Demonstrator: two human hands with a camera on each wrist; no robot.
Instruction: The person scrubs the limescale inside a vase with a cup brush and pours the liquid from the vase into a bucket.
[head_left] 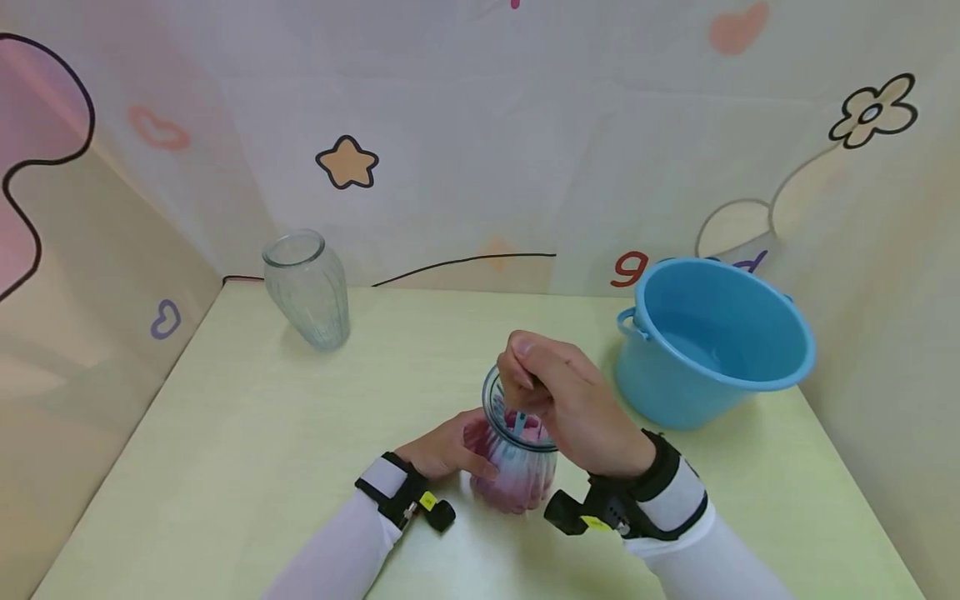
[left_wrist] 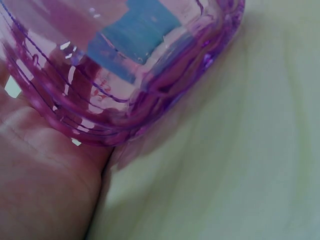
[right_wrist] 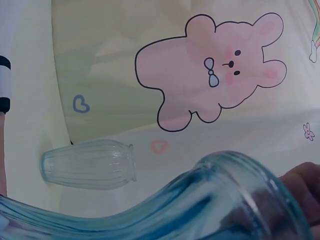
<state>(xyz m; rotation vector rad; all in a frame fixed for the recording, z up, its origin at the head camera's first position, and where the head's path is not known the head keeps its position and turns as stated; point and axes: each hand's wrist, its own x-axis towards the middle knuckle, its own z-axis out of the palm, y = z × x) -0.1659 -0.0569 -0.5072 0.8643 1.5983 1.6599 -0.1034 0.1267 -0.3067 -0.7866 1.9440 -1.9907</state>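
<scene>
A ribbed glass vase (head_left: 517,475), tinted pink-purple below and blue toward the rim, stands on the table. My left hand (head_left: 450,446) grips its left side low down, thumb in front. Above the mouth is my right hand (head_left: 562,396), its fingers curled round the top of a light-blue stick (head_left: 520,423) that goes down into the vase. Through the purple glass in the left wrist view, a wide blue piece (left_wrist: 137,37) shows near the bottom; its exact kind cannot be told. In the right wrist view the fingers (right_wrist: 302,185) are partly behind the blue rim.
A clear ribbed glass vase (head_left: 311,292) stands at the back left of the pale table (head_left: 225,467). At the right is a blue bucket (head_left: 675,392) with a side handle. A printed cloth (head_left: 450,125) hangs behind and at both sides.
</scene>
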